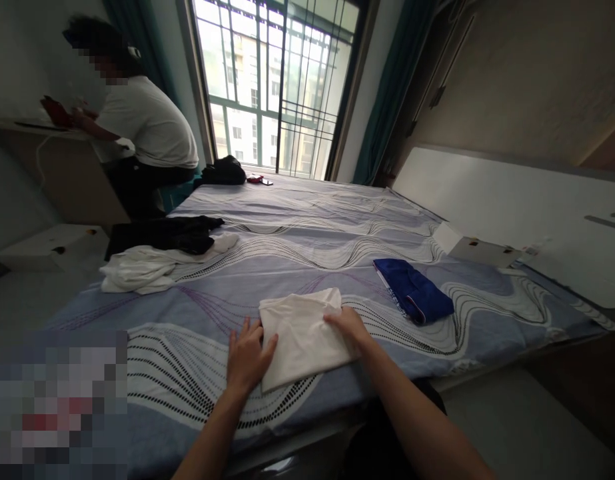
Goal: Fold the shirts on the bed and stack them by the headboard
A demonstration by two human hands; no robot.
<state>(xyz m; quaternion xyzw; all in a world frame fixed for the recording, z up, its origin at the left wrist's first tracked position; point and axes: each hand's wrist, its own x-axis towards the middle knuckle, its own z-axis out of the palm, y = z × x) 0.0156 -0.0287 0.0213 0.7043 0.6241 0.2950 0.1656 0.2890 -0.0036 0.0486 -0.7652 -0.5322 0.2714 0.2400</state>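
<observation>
A folded white cloth (300,337) lies near the front edge of the bed (307,233). My left hand (247,357) rests flat beside the cloth's left edge, fingers spread and touching it. My right hand (350,327) lies on the cloth's right side, fingers pressed flat on the fabric. Neither hand grips anything.
A folded blue garment (412,290) lies to the right on the bed. A black garment (162,233) and a crumpled white one (147,267) sit at the left. A white box (474,250) is by the headboard. Another person (137,133) sits at a desk far left.
</observation>
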